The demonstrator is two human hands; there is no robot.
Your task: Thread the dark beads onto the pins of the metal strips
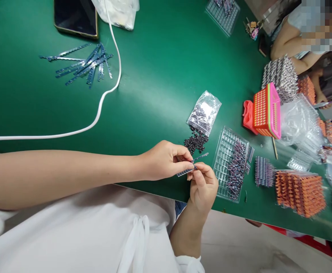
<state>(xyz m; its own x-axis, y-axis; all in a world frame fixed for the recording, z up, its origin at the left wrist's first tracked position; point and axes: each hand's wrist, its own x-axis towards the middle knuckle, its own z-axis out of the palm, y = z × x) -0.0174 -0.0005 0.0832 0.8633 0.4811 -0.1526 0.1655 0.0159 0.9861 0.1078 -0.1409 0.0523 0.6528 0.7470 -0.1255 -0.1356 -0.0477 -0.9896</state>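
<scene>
My left hand (166, 161) reaches in from the left, thumb and fingers pinched together. My right hand (203, 187) comes up from below, its fingertips meeting the left ones. Between them is a thin dark perforated strip (202, 156), with another strip-like piece (184, 172) showing under the left fingers. A tiny dark part sits at the fingertips, too small to name. Just beyond the hands lies a heap of small dark shiny beads (195, 143), beside an open clear bag (205, 110). Right of my right hand is a clear tray (222, 167) holding many slim purplish-dark pieces (237, 170).
A pile of blue-black strips (87, 64), a phone (76, 17) and a white cable (100, 104) lie on the green table (154, 87). Rightward stand baskets (265, 110), orange stacked trays (299, 193) and a plastic bag (293, 119). Another person's arm (287, 40) rests at the far right.
</scene>
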